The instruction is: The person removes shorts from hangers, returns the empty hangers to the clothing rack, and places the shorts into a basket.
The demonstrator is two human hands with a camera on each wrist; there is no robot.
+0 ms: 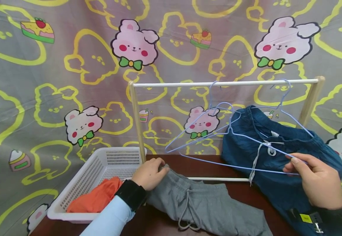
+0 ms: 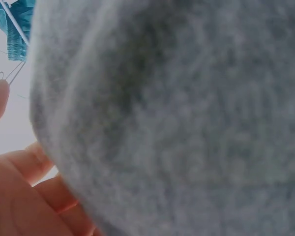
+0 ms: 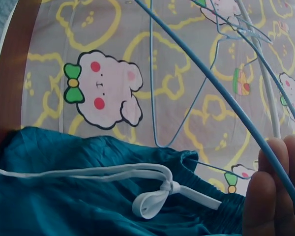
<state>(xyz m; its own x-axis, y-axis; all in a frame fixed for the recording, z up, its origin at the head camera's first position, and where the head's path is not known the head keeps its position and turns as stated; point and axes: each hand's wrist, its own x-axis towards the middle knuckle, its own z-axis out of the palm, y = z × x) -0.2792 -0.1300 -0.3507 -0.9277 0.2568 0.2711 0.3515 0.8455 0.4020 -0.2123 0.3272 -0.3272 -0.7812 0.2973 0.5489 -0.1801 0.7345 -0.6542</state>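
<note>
My left hand (image 1: 149, 174) grips the waistband corner of grey drawstring pants (image 1: 200, 200), which hang down towards the table. In the left wrist view, the grey cloth (image 2: 177, 118) fills most of the picture, and the fingers (image 2: 54, 191) go behind its edge. A thin blue clothes hanger (image 1: 259, 141) is pinched at one end between the thumb and fingers of my right hand (image 1: 321, 180). Its hook points up and left, in front of the rack. Behind the right hand, dark blue pants (image 1: 241, 144) with a white drawstring (image 3: 152, 201) hang on another hanger (image 1: 286, 98).
A wooden rack with a white top bar (image 1: 177, 84) stands on the dark red table (image 1: 138, 219). One more hanger (image 1: 210, 95) hangs from it, holding nothing. At left, a white basket (image 1: 70, 183) contains an orange garment (image 1: 97, 196). A patterned curtain (image 1: 53, 108) forms the background.
</note>
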